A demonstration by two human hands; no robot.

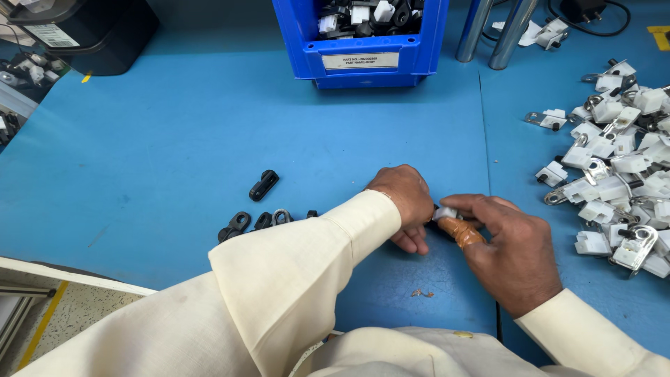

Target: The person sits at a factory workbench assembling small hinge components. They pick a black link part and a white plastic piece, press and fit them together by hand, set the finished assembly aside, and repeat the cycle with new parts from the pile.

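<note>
Pinching one small white plastic clip (pixel 445 212) between both hands (pixel 453 220), steadying it; black plastic links (pixel 252 220) at nine o'clock.

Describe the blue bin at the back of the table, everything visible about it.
The blue bin is a moulded plastic storage crate, by its look, standing upright at the far edge of the blue table, its upper part cut off by the frame. Its front is open-topped with a lower lip, under which a white rectangular label sits in a slot. Inside lies a heap of small black and white plastic parts. Nothing touches it but the table; both hands work well in front of it.
</note>
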